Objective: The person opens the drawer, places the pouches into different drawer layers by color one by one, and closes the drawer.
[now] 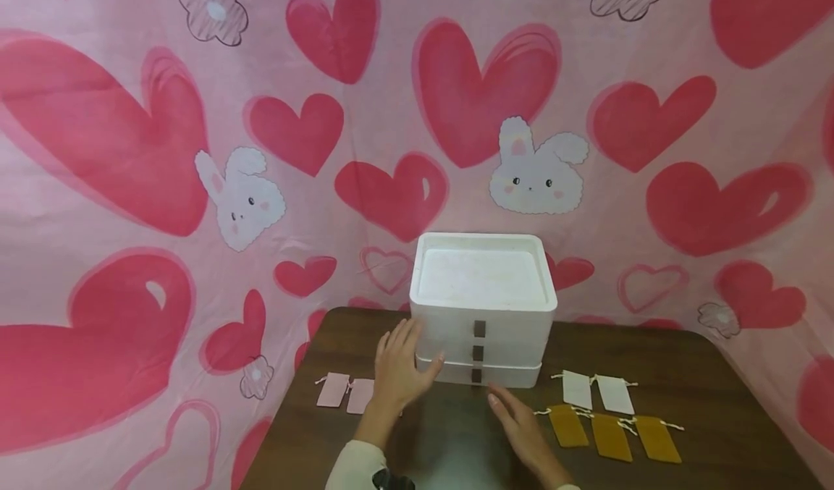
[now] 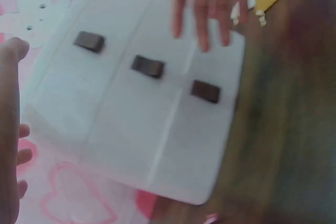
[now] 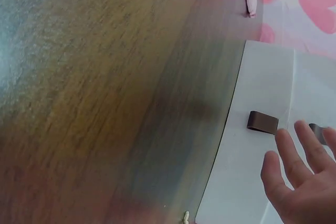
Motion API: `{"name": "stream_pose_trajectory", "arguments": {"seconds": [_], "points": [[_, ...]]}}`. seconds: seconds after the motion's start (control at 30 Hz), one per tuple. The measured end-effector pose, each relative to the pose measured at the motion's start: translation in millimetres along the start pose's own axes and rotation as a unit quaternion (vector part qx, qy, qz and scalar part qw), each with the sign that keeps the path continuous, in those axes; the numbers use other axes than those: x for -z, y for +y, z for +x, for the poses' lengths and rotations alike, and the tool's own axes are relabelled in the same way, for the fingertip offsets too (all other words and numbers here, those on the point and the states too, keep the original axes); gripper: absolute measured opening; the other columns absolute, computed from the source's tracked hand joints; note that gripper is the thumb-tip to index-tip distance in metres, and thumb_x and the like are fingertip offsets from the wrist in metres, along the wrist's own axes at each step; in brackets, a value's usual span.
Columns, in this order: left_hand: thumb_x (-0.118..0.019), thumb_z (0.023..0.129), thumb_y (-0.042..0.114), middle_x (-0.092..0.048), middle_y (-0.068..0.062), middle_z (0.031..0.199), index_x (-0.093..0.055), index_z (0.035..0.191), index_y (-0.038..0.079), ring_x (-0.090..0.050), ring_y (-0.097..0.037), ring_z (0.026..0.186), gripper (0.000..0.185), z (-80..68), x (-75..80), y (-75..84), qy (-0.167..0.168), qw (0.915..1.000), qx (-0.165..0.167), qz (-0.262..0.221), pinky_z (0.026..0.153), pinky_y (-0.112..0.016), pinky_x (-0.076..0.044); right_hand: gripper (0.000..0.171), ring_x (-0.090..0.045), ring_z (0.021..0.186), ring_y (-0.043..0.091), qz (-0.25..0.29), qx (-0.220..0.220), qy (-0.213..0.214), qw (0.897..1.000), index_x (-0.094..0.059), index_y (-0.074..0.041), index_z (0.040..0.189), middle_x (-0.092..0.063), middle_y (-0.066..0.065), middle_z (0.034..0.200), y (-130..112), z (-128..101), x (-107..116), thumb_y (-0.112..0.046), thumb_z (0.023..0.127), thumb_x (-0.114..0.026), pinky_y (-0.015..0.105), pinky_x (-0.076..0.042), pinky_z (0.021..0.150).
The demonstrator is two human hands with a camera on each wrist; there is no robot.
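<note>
A white three-tier box (image 1: 483, 309) stands at the middle rear of the worktop (image 1: 684, 374), its front face carrying three dark tabs (image 1: 478, 352), one per tier. The step in hand appears to be the approach to the box front, prior to opening or drawing out a tier. The left hand (image 1: 399, 363) is open, fingers straight and together, palm against the box's left front corner at the level of the lower tiers; contact looks likely, though the wrist view is blurred and cannot confirm it. The right hand (image 1: 517, 417) is open as well, fingers extended and slightly spread, palm down low over the worktop just in front of the box, fingertips pointing toward the lowest tab; it holds nothing and is near but apart from the box. In the right wrist view the fingers (image 3: 289, 156) lie just short of a tab (image 3: 262, 122). The next move, as judged, calls for the left hand to steady the box while the right hand closes thumb and finger on one tab and pulls straight outward, without tilting the stack. Two pink pouches (image 1: 345, 391) lie left of the box; two white pouches (image 1: 596, 391) and three yellow pouches (image 1: 612, 428) lie to its right, all untouched.
</note>
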State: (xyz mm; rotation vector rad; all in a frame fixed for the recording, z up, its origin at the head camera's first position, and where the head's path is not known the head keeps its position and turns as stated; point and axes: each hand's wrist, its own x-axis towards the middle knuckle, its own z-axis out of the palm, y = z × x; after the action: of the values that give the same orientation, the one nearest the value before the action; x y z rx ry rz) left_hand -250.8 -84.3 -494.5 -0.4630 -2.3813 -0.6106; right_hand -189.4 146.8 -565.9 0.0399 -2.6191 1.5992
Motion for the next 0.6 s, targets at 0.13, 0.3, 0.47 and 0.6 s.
{"name": "stream_pose_trajectory", "arguments": {"seconds": [0.13, 0.3, 0.47, 0.6], "points": [[-0.069, 0.085, 0.05, -0.064, -0.012, 0.142, -0.06, 0.141, 0.012, -0.059, -0.035, 0.132, 0.068, 19.2, 7.1, -8.8, 0.01, 0.9999, -0.006, 0.004, 0.107, -0.062, -0.047, 0.042, -0.066, 0.12, 0.024, 0.031, -0.002, -0.018, 0.999, -0.064, -0.004, 0.135, -0.07, 0.014, 0.132, -1, 1, -1, -0.031, 0.106, -0.049, 0.031, -0.054, 0.1], [-0.069, 0.084, 0.05, -0.061, -0.015, 0.146, -0.057, 0.143, 0.012, -0.057, -0.038, 0.134, 0.071, 41.8, 11.3, -19.5, 0.01, 0.9998, 0.001, -0.018, 0.108, -0.062, -0.046, 0.043, -0.07, 0.108, 0.015, 0.092, 0.018, -0.062, 0.994, -0.057, 0.005, 0.137, -0.07, 0.024, 0.126, -2, 6, 3, -0.023, 0.109, -0.042, 0.023, -0.053, 0.093], [-0.069, 0.086, 0.053, -0.046, -0.014, 0.159, -0.046, 0.153, 0.013, -0.045, -0.038, 0.147, 0.081, 65.8, 13.9, -30.1, -0.066, 0.9895, 0.054, -0.116, 0.116, -0.066, -0.039, 0.05, -0.067, 0.107, 0.008, 0.126, 0.025, -0.113, 0.985, -0.047, 0.01, 0.144, -0.063, 0.032, 0.133, -4, 11, 8, -0.025, 0.111, -0.033, 0.033, -0.051, 0.093], [-0.076, 0.087, 0.042, -0.033, -0.01, 0.167, -0.035, 0.159, 0.017, -0.033, -0.035, 0.154, 0.087, 85.0, 14.5, -38.1, -0.14, 0.9462, 0.111, -0.27, 0.119, -0.064, -0.035, 0.053, -0.066, 0.108, 0.003, 0.137, 0.03, -0.144, 0.98, -0.042, 0.011, 0.147, -0.058, 0.036, 0.137, -4, 15, 10, -0.026, 0.111, -0.03, 0.033, -0.051, 0.092]]}}
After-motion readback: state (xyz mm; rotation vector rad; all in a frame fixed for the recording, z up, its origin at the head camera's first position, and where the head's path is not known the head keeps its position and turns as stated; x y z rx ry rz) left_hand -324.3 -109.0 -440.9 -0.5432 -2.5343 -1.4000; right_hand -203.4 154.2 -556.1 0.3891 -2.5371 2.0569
